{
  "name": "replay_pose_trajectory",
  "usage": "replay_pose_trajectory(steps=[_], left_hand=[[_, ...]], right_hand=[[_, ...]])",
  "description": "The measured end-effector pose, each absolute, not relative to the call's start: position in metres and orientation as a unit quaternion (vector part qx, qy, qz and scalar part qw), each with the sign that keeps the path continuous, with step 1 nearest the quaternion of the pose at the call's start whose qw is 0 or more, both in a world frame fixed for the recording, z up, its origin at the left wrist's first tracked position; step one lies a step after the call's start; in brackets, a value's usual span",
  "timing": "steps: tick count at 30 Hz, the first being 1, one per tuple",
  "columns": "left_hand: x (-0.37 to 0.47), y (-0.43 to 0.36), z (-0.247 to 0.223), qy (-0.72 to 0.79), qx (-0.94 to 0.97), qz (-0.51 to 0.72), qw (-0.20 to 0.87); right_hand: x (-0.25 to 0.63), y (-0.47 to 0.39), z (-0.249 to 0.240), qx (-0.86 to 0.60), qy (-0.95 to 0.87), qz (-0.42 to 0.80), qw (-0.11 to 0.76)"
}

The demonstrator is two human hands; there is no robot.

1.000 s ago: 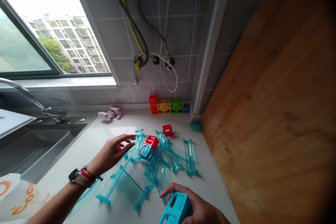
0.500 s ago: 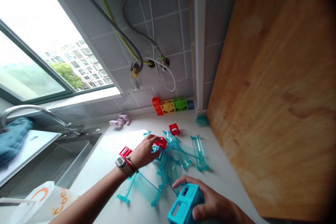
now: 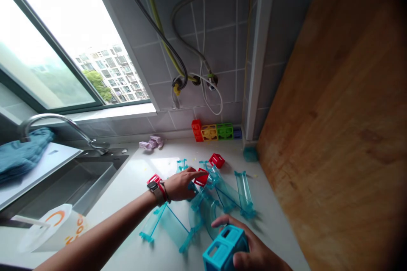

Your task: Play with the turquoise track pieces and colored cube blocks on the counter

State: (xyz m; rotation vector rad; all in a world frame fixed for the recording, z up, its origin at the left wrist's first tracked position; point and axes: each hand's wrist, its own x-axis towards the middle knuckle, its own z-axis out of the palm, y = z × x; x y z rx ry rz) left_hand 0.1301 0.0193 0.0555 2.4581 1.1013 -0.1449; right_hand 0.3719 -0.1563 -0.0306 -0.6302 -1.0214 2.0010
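My left hand (image 3: pixel 180 185) reaches over the pile at the middle of the counter, its index finger lying on a red block (image 3: pixel 201 177) and the thumb lower, apart from the finger. Clear teal track pieces (image 3: pixel 174 228) spread around and below it. At the bottom, my right hand (image 3: pixel 251 245) grips a blue block (image 3: pixel 225 247) between thumb and fingers. A second red block (image 3: pixel 216 160) lies behind the pile, and another red block (image 3: pixel 154 179) is beside my left wrist.
A row of coloured blocks (image 3: pixel 209 132) stands against the wall. Pale purple pieces (image 3: pixel 151 142) lie near the sink (image 3: pixel 95 173). A cup with a straw (image 3: pixel 54 228) is at the lower left. A wooden board (image 3: pixel 333 135) rises on the right.
The view has shifted and tilted. My left hand's index finger has stretched out over the red block, which sits turned differently. My right hand keeps its hold on the blue block.
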Motion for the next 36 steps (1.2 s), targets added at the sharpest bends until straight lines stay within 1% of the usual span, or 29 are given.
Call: replay_pose_trajectory(steps=[5,11,19,22,25,28,30,36], left_hand=[[0.113,0.018,0.061,0.399,0.875,0.046,0.271],[0.102,0.012,0.067,0.421,0.852,0.099,0.294],[0.083,0.001,0.071,0.405,0.772,0.192,0.451],[0.076,-0.004,0.066,0.400,0.751,0.218,0.478],[0.075,-0.015,0.063,0.412,0.717,0.272,0.492],[0.078,-0.034,0.064,0.416,0.679,0.343,0.498],[0.080,-0.048,0.064,0.410,0.664,0.379,0.498],[0.091,-0.071,0.048,0.402,0.611,0.431,0.528]], right_hand=[[0.372,-0.157,-0.025,-0.249,-0.384,0.793,0.403],[0.372,-0.156,-0.023,-0.249,-0.383,0.790,0.409],[0.370,-0.154,-0.039,-0.234,-0.383,0.784,0.429],[0.368,-0.153,-0.040,-0.220,-0.378,0.790,0.430],[0.368,-0.153,-0.033,-0.214,-0.367,0.795,0.433],[0.367,-0.153,-0.028,-0.219,-0.351,0.789,0.455],[0.367,-0.153,-0.029,-0.223,-0.326,0.781,0.484],[0.369,-0.153,-0.039,-0.211,-0.224,0.765,0.565]])
